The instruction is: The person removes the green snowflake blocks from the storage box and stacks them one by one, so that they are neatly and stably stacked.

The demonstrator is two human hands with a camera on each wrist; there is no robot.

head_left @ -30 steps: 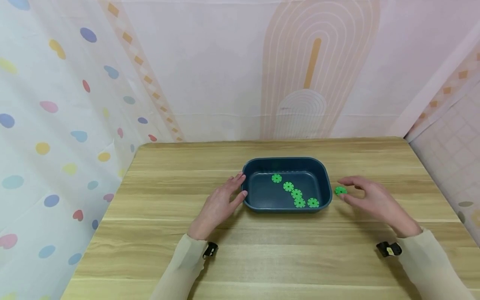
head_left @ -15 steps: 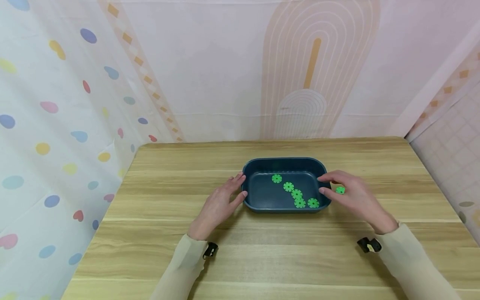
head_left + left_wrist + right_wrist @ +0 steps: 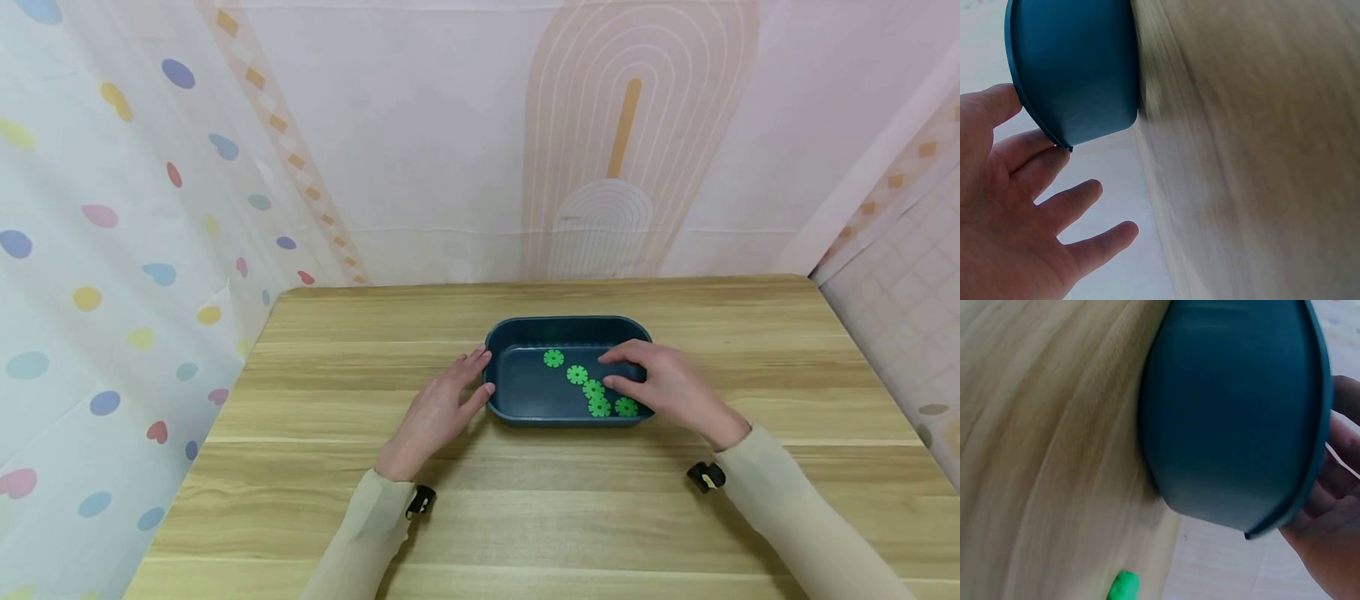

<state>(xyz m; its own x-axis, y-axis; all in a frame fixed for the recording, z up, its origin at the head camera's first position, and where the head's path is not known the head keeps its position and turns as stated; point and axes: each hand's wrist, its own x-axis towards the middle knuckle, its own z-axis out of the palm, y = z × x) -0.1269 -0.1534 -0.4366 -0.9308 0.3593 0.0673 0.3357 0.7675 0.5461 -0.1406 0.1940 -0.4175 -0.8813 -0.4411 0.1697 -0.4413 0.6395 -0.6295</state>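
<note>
A dark blue rectangular tray stands on the wooden table. Inside it lie several flat green notched discs, some touching one another in a slanting row. My left hand touches the tray's left rim with loosely spread fingers; the left wrist view shows fingertips against the rim. Over the tray's right end reaches my right hand, thumb and forefinger apart, with nothing visible between them. Beyond the tray's right side, one more green disc lies on the table in the right wrist view; the hand hides it in the head view.
The wooden table extends on all sides of the tray. Behind it hangs a pale patterned cloth, with a dotted cloth at the left. Each wrist bears a small black device.
My right hand has moved left from beside the loose green disc, over the tray's right rim and into the space above the tray. The left hand has stayed at the left rim.
</note>
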